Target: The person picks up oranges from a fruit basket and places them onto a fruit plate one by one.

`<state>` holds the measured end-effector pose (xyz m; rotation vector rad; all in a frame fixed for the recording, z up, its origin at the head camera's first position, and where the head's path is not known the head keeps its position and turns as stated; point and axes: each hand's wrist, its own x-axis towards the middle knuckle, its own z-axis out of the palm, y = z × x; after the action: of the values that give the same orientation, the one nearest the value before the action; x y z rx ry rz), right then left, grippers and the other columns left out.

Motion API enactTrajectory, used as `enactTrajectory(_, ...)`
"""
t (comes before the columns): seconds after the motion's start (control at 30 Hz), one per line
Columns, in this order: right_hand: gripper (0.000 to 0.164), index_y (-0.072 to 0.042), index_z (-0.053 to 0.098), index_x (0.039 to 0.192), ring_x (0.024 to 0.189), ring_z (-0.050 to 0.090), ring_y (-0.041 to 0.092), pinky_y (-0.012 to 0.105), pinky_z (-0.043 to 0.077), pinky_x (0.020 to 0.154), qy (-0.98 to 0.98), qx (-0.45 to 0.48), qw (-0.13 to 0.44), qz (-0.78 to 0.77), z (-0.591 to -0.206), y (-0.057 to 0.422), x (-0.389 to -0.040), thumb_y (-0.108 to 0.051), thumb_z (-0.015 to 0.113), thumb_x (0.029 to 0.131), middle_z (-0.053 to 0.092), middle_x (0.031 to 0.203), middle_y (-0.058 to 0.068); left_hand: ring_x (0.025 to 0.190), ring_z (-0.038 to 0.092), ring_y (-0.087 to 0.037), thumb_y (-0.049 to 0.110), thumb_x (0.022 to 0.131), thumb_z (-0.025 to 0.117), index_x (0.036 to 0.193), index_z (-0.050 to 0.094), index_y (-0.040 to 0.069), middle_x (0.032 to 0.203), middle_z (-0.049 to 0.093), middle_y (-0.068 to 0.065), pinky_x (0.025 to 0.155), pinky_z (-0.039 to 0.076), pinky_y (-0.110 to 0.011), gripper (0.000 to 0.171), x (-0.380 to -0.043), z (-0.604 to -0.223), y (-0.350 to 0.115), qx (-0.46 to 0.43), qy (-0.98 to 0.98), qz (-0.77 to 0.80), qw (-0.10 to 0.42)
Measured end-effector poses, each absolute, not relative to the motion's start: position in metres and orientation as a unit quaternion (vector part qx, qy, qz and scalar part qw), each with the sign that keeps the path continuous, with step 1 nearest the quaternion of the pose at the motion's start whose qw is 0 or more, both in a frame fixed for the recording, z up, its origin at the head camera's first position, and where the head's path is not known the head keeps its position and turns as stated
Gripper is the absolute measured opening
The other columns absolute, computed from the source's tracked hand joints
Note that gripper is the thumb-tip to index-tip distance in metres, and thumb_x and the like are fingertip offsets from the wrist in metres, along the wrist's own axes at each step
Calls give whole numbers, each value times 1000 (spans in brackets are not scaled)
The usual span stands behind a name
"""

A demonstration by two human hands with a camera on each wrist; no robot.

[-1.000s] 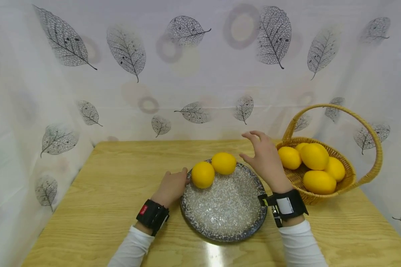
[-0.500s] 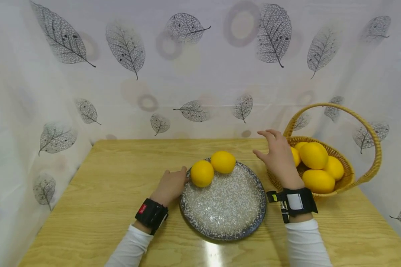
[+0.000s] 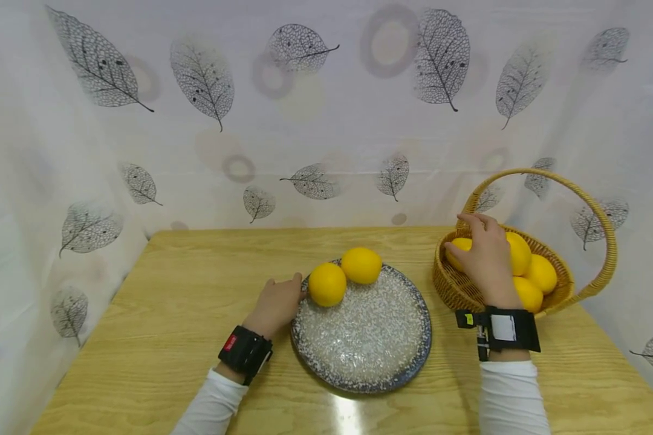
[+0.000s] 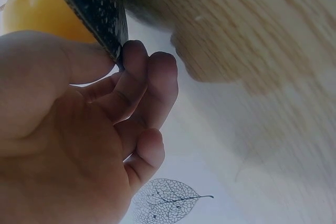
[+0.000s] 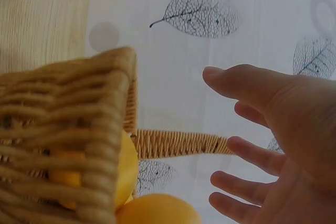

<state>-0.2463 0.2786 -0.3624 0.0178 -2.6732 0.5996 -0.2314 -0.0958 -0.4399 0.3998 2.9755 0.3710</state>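
My left hand (image 3: 277, 303) pinches the left rim of a round, speckled grey plate (image 3: 367, 338). In the left wrist view the thumb lies over the dark rim (image 4: 100, 11) and the fingertips (image 4: 135, 51) are under it. Two yellow lemons (image 3: 328, 284) sit side by side at the plate's far left edge. Over a wicker basket (image 3: 447, 284) hovers my right hand (image 3: 488, 261), fingers spread and nothing in its grasp. It is nearest to a lemon (image 3: 460, 254) at the basket's left end. In the right wrist view, lemons (image 5: 160, 211) show beyond the basket's woven wall.
The basket's tall arched handle (image 3: 604, 241) rises just right of my right hand. Several lemons (image 3: 541, 275) fill the basket. The wooden table (image 3: 185, 284) ends at a white leaf-print curtain (image 3: 315, 121) behind and at the sides.
My right hand has moved right, from above the plate's far right edge to over the basket. My left hand has stayed at the plate's rim, and the lemons keep their places.
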Motion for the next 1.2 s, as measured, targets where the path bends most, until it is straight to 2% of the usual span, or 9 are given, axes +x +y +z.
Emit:
enactTrajectory(0.33, 63, 0, 45, 149, 132, 36, 61, 73, 32, 107, -957, -38, 183, 220, -365, 309, -244, -19, 72, 95, 36, 148, 39, 120, 69, -32, 19, 105, 54, 143, 50, -5, 120, 75, -19, 114, 38, -61, 45, -233, -442, -95, 129, 983, 115, 58)
enactTrajectory(0.57, 66, -2, 40, 153, 135, 31, 64, 75, 27, 109, -954, -71, 164, 241, -363, 323, -239, -26, 66, 98, 28, 153, 39, 116, 71, -32, 20, 105, 54, 141, 52, -5, 116, 76, -19, 112, 40, -61, 44, -233, -442, -96, 136, 983, 114, 45)
enactTrajectory(0.7, 68, -2, 36, 156, 139, 23, 66, 78, 22, 110, -952, -96, 146, 252, -364, 332, -238, -31, 63, 100, 20, 157, 40, 116, 71, -33, 20, 105, 54, 140, 51, -5, 116, 76, -19, 112, 40, -61, 44, -232, -442, -96, 136, 983, 117, 49)
enactTrajectory(0.87, 70, -1, 34, 156, 140, 20, 66, 77, 21, 110, -950, -115, 133, 259, -371, 341, -238, -33, 61, 100, 18, 156, 42, 116, 71, -33, 20, 105, 53, 139, 51, -5, 115, 76, -19, 114, 38, -62, 42, -231, -441, -95, 134, 982, 121, 53)
enactTrajectory(1.2, 79, -5, 20, 162, 139, 20, 66, 79, 30, 104, -944, -123, 110, 285, -389, 348, -244, -18, 64, 97, 7, 162, 39, 111, 72, -33, 19, 104, 55, 136, 53, -5, 111, 77, -19, 111, 41, -62, 40, -230, -440, -95, 140, 982, 119, 40)
